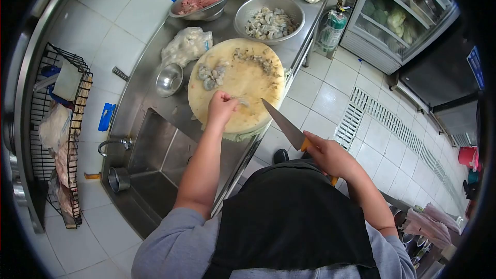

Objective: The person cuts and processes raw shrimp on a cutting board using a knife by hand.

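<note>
My left hand (223, 109) is pinched on a small grey shrimp (242, 103) at the near part of a round cutting board (235, 82). In my right hand (330, 156) is a knife (284, 125) with a yellow-orange handle; its tip points at the board's right edge. A small pile of shrimp (211, 75) lies on the board's left side. Dark scraps (258, 61) are spread along its far right part. Just beyond the board stands a steel colander (242, 25) with many peeled shrimp (271, 24) in it.
A bowl of raw meat (200, 2), a plastic bag (185, 46) and a small steel bowl (169, 79) stand left of the board. Nearer is a sink (170, 163) with a faucet (124, 144). A fire extinguisher (332, 30) and a glass-door fridge (398, 15) are at the right.
</note>
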`<state>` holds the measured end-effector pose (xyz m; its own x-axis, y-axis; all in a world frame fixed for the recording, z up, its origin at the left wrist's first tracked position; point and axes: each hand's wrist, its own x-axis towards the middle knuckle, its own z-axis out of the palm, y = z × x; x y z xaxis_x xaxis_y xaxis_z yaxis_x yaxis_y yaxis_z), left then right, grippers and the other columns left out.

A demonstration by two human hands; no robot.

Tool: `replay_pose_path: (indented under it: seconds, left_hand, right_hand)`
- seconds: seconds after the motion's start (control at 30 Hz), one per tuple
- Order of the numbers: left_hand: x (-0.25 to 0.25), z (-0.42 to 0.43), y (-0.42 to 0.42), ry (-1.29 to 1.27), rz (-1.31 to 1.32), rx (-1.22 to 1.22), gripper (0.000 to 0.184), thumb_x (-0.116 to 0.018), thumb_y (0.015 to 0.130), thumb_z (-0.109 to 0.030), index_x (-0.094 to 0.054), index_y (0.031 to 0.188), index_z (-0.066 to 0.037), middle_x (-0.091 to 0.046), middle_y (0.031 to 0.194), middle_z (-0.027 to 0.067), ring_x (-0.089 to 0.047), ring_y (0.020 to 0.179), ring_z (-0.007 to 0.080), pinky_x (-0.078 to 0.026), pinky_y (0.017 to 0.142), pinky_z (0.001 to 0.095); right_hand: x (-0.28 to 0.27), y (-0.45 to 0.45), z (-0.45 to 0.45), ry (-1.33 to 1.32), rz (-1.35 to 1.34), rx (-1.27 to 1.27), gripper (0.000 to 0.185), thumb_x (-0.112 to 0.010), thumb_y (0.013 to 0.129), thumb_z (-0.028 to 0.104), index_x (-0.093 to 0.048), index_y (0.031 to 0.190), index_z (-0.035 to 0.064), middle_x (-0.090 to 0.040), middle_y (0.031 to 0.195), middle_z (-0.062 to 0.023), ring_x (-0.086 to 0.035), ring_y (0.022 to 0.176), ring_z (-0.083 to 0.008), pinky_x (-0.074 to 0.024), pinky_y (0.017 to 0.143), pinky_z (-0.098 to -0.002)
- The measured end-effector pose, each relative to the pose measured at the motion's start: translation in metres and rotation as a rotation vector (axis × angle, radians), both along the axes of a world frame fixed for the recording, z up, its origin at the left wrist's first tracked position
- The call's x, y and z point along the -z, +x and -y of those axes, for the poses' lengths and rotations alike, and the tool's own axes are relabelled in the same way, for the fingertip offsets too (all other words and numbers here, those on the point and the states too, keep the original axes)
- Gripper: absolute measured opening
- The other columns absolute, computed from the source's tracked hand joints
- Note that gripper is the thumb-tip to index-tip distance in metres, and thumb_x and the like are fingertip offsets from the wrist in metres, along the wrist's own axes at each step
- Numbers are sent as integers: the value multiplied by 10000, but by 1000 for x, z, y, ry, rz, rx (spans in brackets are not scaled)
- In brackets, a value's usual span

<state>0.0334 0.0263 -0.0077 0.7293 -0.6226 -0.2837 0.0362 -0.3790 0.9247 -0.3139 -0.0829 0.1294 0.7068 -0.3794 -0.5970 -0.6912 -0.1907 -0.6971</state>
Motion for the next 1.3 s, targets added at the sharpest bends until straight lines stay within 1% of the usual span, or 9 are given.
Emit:
replay_pose_path:
  seconds: [0.1, 0.17, 0.3, 0.37, 0.47, 0.63, 0.7, 1.07, 1.3]
  left_hand:
    - [3, -10, 3, -41, -26, -43, 250, -712, 823, -21, -509, 969, -36, -581, 826, 48, -599, 670, 136, -479, 595, 282]
    - [3, -16, 4, -64, -33, -47, 247, -705, 827, -17, -509, 975, -38, -583, 826, 47, -599, 674, 135, -471, 596, 279]
    - [-13, -24, -4, -54, -63, -52, 216, -674, 855, -16, -504, 977, -66, -586, 799, 32, -616, 705, 126, -446, 633, 263]
    - [-11, -28, -2, -43, -67, -32, 233, -671, 863, -18, -519, 1035, -57, -599, 813, 36, -622, 717, 127, -447, 643, 262]
    - [-15, -28, -6, -5, -31, 7, 269, -667, 879, -24, -563, 1126, -23, -627, 839, 47, -631, 724, 126, -454, 654, 261]
    - [-5, -34, -7, 121, 88, 180, 288, -681, 891, -52, -652, 1163, 36, -666, 834, 53, -625, 680, 110, -476, 637, 262]
    - [-8, -34, -18, 120, 143, 149, 200, -697, 884, -65, -691, 1053, 43, -662, 782, 32, -614, 652, 96, -480, 606, 267]
    - [-5, -39, -37, 221, 455, 225, 141, -732, 854, -94, -722, 965, -8, -664, 709, 34, -596, 642, 98, -485, 615, 291]
    - [-10, -44, -36, 204, 462, 209, 132, -719, 860, -67, -721, 981, -12, -678, 740, 43, -610, 655, 102, -496, 628, 290]
  right_hand:
    - [0, 0, -1, -11, -34, -11, 512, -466, 1088, 257, -419, 1578, 116, -654, 704, -188, -623, 538, -259, -533, 636, -404]
    - [6, -1, -2, -16, 7, 3, 519, -464, 1088, 233, -408, 1597, 148, -524, 599, -25, -511, 474, -125, -499, 550, -309]
    - [11, -3, -3, -15, -22, -4, 523, -483, 1081, 223, -412, 1595, 160, -604, 653, -84, -606, 539, -187, -529, 609, -339]
    - [31, -9, -7, -254, 140, -74, 527, -498, 1063, 236, -421, 1574, 135, -691, 783, -238, -688, 706, -384, -547, 721, -468]
    - [10, 5, -14, -312, 114, -129, 539, -509, 1040, 209, -420, 1567, 139, -709, 864, -244, -692, 821, -431, -547, 773, -514]
    - [3, 29, -19, -402, 82, -212, 555, -528, 1024, 190, -418, 1567, 161, -715, 962, -203, -699, 895, -398, -556, 801, -508]
    - [0, 35, -20, -400, 32, -241, 563, -541, 1023, 187, -421, 1572, 176, -718, 1023, -181, -698, 939, -381, -561, 820, -488]
    - [18, 54, -45, -915, 27, -546, 693, -601, 917, 111, -413, 1583, 148, -672, 940, -113, -701, 711, -253, -586, 618, -374]
    - [30, 79, -16, -739, 41, -549, 668, -576, 935, 111, -425, 1584, 162, -697, 981, -141, -720, 757, -308, -591, 675, -425]
